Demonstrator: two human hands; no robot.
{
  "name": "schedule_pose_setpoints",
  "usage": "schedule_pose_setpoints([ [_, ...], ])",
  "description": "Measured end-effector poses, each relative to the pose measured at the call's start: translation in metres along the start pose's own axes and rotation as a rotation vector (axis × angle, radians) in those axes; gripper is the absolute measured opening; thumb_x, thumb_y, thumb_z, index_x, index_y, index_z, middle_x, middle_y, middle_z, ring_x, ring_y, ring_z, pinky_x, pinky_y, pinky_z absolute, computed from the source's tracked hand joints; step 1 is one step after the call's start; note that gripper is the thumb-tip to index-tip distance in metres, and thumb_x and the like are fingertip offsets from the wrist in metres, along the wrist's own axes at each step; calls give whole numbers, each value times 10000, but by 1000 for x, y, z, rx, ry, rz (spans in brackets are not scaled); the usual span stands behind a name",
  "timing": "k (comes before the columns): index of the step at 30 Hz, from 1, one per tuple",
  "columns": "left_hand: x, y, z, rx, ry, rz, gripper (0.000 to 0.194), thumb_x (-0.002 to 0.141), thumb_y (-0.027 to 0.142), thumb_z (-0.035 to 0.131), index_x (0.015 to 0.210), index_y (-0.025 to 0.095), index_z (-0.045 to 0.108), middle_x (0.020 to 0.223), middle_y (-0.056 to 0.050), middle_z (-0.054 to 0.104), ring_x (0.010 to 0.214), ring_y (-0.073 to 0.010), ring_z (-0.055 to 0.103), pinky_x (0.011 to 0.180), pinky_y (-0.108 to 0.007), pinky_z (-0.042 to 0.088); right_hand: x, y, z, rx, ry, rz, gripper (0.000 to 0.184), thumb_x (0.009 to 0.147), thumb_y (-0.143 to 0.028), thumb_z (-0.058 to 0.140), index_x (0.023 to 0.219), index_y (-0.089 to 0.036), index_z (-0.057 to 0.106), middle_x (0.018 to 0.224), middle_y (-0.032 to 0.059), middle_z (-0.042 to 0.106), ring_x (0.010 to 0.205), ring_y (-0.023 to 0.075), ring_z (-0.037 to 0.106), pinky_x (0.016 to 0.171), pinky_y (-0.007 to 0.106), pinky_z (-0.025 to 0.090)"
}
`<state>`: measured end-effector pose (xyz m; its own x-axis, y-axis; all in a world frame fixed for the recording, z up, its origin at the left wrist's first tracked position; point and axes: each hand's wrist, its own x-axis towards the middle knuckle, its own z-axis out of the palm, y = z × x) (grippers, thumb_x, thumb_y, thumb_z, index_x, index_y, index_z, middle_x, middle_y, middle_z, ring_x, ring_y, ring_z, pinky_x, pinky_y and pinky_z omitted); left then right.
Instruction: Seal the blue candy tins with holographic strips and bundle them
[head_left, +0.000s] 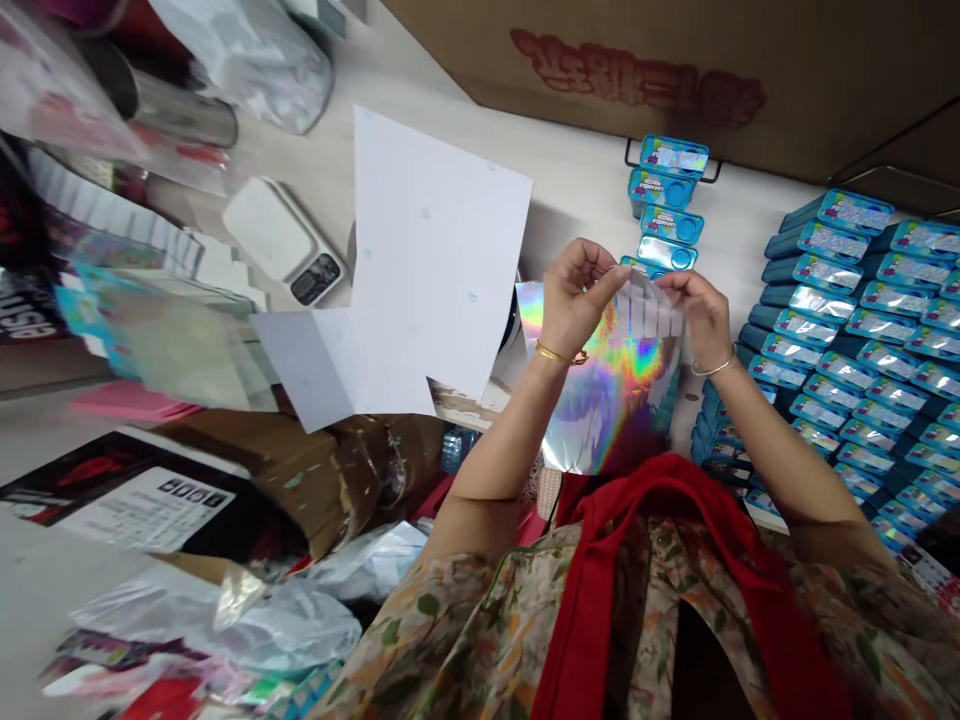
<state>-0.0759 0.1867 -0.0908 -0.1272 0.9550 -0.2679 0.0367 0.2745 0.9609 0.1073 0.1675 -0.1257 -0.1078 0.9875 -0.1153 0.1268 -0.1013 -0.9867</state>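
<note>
My left hand (581,300), with a gold bracelet at the wrist, is closed in a pinch. Facing it, my right hand (699,305) also has its thumb and fingers pressed together. What the fingertips grip is too small to make out. A small blue box (641,265) shows between them, partly covered by the fingers. Below the hands is a shiny rainbow foil sheet (600,420) with pale strips near its top. Beyond my fingers, several blue boxes stand in a row, the nearest with a shiny lid (666,252).
Many stacked blue boxes (825,360) fill the right side. A large cardboard carton (675,60) stands at the back. White sheets (427,260) lie left of my hands, beside a white scale (274,235). Plastic bags (247,60) and cartons (322,480) crowd the left.
</note>
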Motion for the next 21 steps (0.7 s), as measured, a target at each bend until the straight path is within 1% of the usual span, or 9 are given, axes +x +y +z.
schedule_pose_setpoints([
  [2,8,-10,10,-45,-1,-18,328,798,347,878,754,224,577,707,30,529,654,-104,515,625,-276,447,0,-3,1,53,66,82,603,852,-828,550,804,-231,624,726,-20,562,675,141,534,685,317,479],
  [3,11,-14,15,-61,2,-24,328,795,333,880,748,217,577,700,33,531,640,-98,511,617,-272,448,1,-4,1,56,102,103,572,853,-796,589,763,-231,592,692,-32,536,648,130,508,666,305,464],
  [5,20,-22,24,-70,10,-24,315,795,311,877,735,208,584,688,34,544,623,-91,511,611,-266,452,8,-3,-3,25,154,106,556,899,-765,552,737,-233,565,675,-33,527,643,128,495,667,304,457],
  [7,30,-28,32,-39,20,11,286,810,296,858,727,208,599,684,32,563,627,-94,521,628,-266,468,19,0,-10,-53,181,80,555,936,-748,499,740,-234,570,680,-24,536,663,137,501,687,315,462],
  [10,50,-36,41,79,42,102,251,837,316,828,736,221,619,717,21,598,698,-120,562,711,-281,516,38,9,-25,-192,198,45,526,943,-708,531,733,-228,582,666,-21,522,664,142,483,699,327,460],
  [12,62,-41,46,176,68,152,246,825,326,835,741,229,626,780,4,627,785,-150,592,794,-310,539,49,17,-32,-246,202,43,498,944,-671,562,732,-221,590,662,-18,516,664,143,476,696,330,455],
  [14,71,-45,50,265,96,184,234,801,300,847,737,230,633,858,-18,648,869,-182,608,867,-347,540,56,25,-36,-274,203,57,482,961,-641,553,739,-215,603,658,-13,508,672,149,487,696,334,452],
  [17,78,-49,53,392,114,199,183,806,267,817,752,235,646,948,-40,659,976,-225,611,937,-393,525,60,33,-38,-312,200,88,477,975,-620,537,749,-209,622,640,-13,480,684,161,514,705,341,457],
  [21,79,-51,55,573,73,174,108,858,277,748,816,247,654,1044,-48,665,1094,-256,591,1001,-431,503,59,33,-41,-383,180,127,464,985,-597,524,762,-206,638,639,-9,495,701,171,550,731,346,478],
])
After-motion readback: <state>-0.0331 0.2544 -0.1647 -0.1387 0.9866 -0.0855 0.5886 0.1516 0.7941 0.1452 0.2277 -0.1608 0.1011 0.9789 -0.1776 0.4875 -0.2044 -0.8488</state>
